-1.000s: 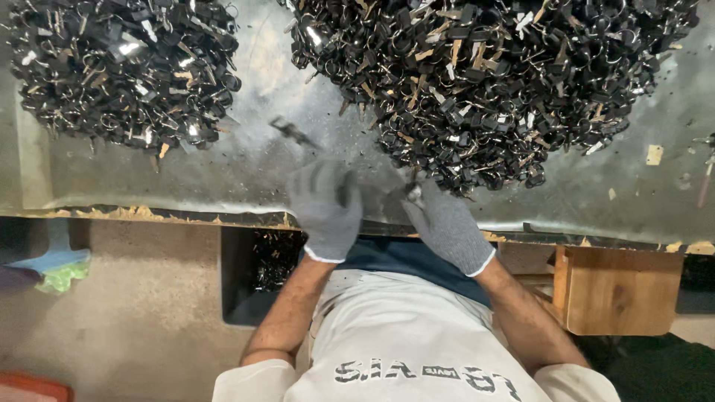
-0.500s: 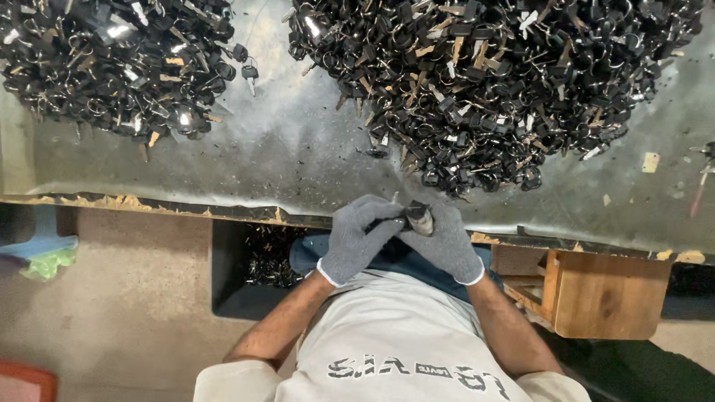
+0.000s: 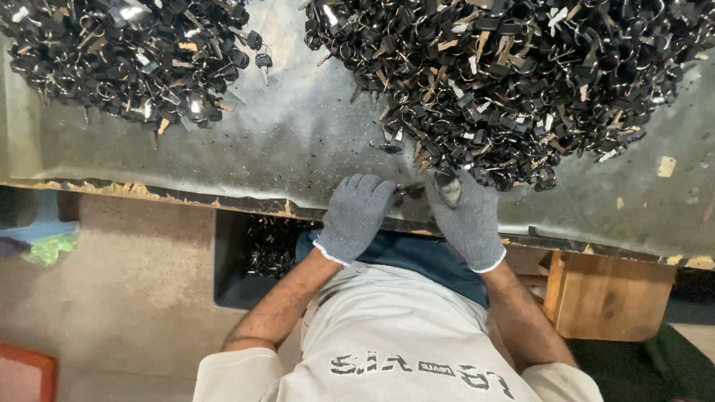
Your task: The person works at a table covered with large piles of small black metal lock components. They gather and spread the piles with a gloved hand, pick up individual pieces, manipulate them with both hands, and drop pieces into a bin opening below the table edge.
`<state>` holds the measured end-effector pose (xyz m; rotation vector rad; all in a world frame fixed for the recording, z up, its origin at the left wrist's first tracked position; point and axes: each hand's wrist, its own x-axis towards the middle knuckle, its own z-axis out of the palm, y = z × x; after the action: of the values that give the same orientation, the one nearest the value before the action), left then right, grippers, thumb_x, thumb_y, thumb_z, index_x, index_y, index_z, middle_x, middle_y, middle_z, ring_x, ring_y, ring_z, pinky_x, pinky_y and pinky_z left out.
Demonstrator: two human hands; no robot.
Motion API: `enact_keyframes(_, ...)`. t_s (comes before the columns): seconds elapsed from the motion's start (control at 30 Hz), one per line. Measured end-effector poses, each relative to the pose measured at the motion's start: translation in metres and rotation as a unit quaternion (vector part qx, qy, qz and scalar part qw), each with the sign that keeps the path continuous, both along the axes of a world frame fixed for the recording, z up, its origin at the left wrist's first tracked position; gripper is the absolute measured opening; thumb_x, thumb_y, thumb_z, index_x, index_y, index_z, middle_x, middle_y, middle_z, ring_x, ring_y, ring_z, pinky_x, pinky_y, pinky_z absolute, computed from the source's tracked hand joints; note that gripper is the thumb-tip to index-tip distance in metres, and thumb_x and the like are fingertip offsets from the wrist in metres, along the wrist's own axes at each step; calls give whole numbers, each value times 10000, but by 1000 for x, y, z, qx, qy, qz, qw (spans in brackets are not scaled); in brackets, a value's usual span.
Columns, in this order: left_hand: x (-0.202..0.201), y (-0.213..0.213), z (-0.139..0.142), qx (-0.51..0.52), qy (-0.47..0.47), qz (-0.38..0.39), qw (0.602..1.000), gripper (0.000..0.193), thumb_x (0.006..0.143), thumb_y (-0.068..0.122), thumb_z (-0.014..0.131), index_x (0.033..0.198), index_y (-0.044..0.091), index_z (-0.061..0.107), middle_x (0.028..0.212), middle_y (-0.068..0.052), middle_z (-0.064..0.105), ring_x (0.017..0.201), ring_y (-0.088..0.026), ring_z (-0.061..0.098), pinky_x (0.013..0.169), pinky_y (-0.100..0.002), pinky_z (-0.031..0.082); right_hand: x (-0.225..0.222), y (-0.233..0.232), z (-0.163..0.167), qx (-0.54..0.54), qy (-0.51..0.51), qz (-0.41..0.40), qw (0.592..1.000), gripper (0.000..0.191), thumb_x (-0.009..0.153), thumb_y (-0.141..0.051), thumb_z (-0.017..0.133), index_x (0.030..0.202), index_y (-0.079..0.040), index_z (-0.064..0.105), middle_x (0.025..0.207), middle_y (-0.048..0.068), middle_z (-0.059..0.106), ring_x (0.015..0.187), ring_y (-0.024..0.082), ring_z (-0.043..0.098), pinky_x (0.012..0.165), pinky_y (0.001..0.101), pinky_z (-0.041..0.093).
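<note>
Grey metal-topped bench [image 3: 298,149] fills the upper half of my feed, scuffed and dusted with black crumbs, its near edge ragged and yellowish.

Two heaps of black keys on it. Big heap [image 3: 506,74] upper right, mixed with tan and silver blades and rings. Smaller heap [image 3: 126,59] upper left, well apart from the big one, with a bare strip of bench between them.

Both hands wear grey knit gloves and sit at the bench's near edge, just below the big heap's lower fringe.

Left hand [image 3: 354,216]: fingers curled together, tips pointing right toward the other hand, touching a small dark key part [image 3: 408,192] that lies between the two hands. Looks like a pinch, but the piece is tiny and blurred, so I can't tell for sure.

Right hand [image 3: 468,219]: fingers bunched, thumb and forefinger closed on a dark key head [image 3: 447,184] held upright at the fingertips, right against the edge of the big heap.

Below the bench edge, a dark bin [image 3: 238,268] sits on the floor, with more black keys showing inside, beside the left forearm. Wooden box [image 3: 607,294] stands to the right, under the bench, next to the right forearm. Pale concrete floor [image 3: 112,275] on the left, with a blue and green bag [image 3: 37,242] at the far left edge.
</note>
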<state>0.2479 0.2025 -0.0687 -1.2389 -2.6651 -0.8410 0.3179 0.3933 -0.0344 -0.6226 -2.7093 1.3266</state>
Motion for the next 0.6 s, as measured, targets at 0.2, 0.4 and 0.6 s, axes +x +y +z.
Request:
enact_keyframes(0.2,-13,10,-10,56,-138,67,987,528,855,158,763,1338,-1,620,1082,-142,685,995,-328,652,869,-440,509,2,-15,-4,184,22,166,969,558,884,-269,716,1257,110,550,911,267,696,778,403,720,628,474,584)
enact_keyframes(0.4,-16,8,4,49,-42,104,992,294,741,238,809,1012,237,694,952,-3,724,933,-291,663,809,-456,470,3,-7,-8,172,-170,170,955,320,1037,-281,639,1162,6,570,941,260,698,827,404,728,688,489,600)
enact_keyframes(0.6,-26,6,8,45,-154,80,984,325,836,189,764,1151,114,734,1054,-62,737,973,-281,703,923,-461,519,4,-14,-19,127,-54,191,972,422,953,-214,654,1234,73,523,1047,314,640,779,426,718,602,478,585)
